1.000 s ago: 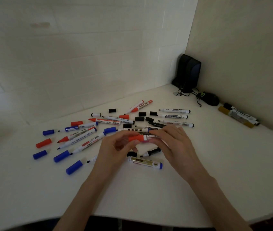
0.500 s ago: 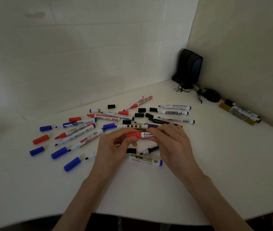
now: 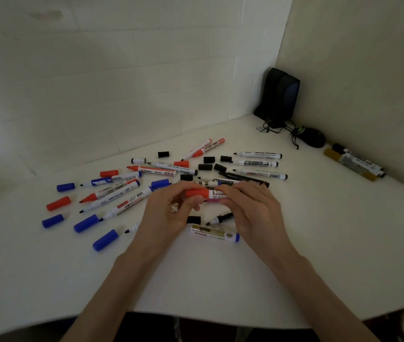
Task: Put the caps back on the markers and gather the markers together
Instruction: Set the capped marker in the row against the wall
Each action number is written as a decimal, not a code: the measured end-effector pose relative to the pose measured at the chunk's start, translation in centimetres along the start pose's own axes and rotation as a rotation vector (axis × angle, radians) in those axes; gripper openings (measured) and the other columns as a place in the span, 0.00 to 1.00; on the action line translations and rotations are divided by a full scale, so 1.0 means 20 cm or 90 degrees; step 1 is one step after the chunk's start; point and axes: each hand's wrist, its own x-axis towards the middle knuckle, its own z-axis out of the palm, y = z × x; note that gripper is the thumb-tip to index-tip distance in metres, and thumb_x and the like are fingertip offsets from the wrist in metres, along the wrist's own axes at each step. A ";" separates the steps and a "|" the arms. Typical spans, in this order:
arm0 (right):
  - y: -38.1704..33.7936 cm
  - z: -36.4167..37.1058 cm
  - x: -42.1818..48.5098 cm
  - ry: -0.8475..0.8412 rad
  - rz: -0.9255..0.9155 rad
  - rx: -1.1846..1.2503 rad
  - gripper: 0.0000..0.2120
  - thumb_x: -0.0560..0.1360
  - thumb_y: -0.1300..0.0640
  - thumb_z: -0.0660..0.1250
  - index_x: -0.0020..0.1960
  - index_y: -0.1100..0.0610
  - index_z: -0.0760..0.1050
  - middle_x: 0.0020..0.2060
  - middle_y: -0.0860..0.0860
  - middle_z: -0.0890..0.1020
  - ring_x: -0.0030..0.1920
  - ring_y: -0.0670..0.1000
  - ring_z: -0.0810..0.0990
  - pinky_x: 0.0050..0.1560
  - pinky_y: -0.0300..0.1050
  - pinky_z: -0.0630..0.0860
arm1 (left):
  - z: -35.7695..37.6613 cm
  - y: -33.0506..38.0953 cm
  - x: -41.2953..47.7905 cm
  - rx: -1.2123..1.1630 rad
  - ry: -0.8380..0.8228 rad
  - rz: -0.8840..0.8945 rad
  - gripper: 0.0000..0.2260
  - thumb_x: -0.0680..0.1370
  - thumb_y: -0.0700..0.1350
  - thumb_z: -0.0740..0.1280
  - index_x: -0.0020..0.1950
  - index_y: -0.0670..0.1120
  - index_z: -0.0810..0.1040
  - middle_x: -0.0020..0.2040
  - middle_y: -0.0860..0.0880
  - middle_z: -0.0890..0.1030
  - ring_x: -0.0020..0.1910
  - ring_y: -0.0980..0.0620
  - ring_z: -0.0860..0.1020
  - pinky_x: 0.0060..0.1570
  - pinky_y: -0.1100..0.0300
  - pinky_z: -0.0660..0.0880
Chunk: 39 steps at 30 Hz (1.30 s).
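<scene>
Hardly anything had shifted since the earlier frames: both hands held the red marker [image 3: 217, 194] just above the white table [image 3: 220, 280], amid scattered markers [image 3: 257, 163] and loose caps [image 3: 59, 203], in a corner of pale brick walls [image 3: 146, 70] near a black speaker [image 3: 279, 95]. Its long axis ran left to right, with the red cap [image 3: 196, 193] pointing left. The left hand [image 3: 168, 213] curled round the cap and the right hand [image 3: 252, 208] pinched the barrel.

- red-capped marker [image 3: 205, 193]: white barrel, red lettering
- loose on the top: blue cap [image 3: 65, 187], red cap [image 3: 58, 203], black cap [image 3: 163, 154]
- gold-label marker [image 3: 213, 232]: white body, blue end
- table [image 3: 220, 280]: plain white
- wall [image 3: 122, 70]: off-white, brick pattern
- speaker [image 3: 279, 95] and mouse [image 3: 314, 137]: black
</scene>
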 end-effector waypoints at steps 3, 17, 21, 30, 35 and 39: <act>0.02 -0.02 0.03 -0.031 -0.011 0.017 0.14 0.83 0.50 0.62 0.60 0.55 0.82 0.47 0.49 0.83 0.45 0.51 0.80 0.44 0.50 0.74 | -0.04 0.02 0.03 -0.014 -0.044 -0.036 0.10 0.81 0.55 0.63 0.59 0.56 0.78 0.49 0.58 0.81 0.46 0.60 0.79 0.47 0.70 0.72; -0.11 0.01 -0.01 -0.060 -0.157 -0.003 0.05 0.78 0.60 0.70 0.53 0.57 0.83 0.45 0.52 0.83 0.44 0.54 0.81 0.45 0.50 0.76 | 0.04 0.07 0.11 -0.646 -0.082 -0.482 0.29 0.83 0.51 0.49 0.50 0.32 0.83 0.52 0.31 0.82 0.49 0.37 0.81 0.55 0.45 0.77; -0.11 0.03 -0.02 -0.041 -0.138 0.000 0.06 0.75 0.63 0.72 0.52 0.57 0.83 0.45 0.52 0.83 0.43 0.55 0.81 0.45 0.51 0.76 | 0.05 0.08 0.12 -0.627 -0.085 -0.499 0.28 0.83 0.49 0.50 0.46 0.33 0.84 0.49 0.33 0.84 0.42 0.41 0.83 0.44 0.50 0.81; -0.06 0.05 -0.05 -0.034 -0.090 0.038 0.07 0.78 0.60 0.69 0.54 0.57 0.83 0.48 0.50 0.83 0.47 0.53 0.81 0.47 0.45 0.74 | 0.08 0.12 0.17 -0.579 -0.103 -0.488 0.25 0.82 0.47 0.51 0.48 0.34 0.84 0.49 0.35 0.84 0.41 0.43 0.84 0.45 0.50 0.81; -0.01 0.03 -0.03 -0.042 -0.009 0.118 0.07 0.80 0.57 0.67 0.56 0.56 0.82 0.50 0.48 0.83 0.51 0.49 0.81 0.50 0.49 0.75 | 0.05 0.18 0.25 -0.594 -0.056 -0.403 0.25 0.82 0.48 0.50 0.51 0.37 0.84 0.49 0.38 0.85 0.49 0.42 0.85 0.50 0.50 0.80; 0.11 -0.01 -0.05 -0.062 0.101 0.056 0.13 0.81 0.57 0.67 0.64 0.53 0.78 0.54 0.47 0.82 0.54 0.47 0.78 0.55 0.44 0.73 | 0.08 0.18 0.23 -0.497 0.090 -0.328 0.17 0.82 0.46 0.55 0.56 0.41 0.82 0.52 0.45 0.86 0.54 0.48 0.84 0.57 0.51 0.78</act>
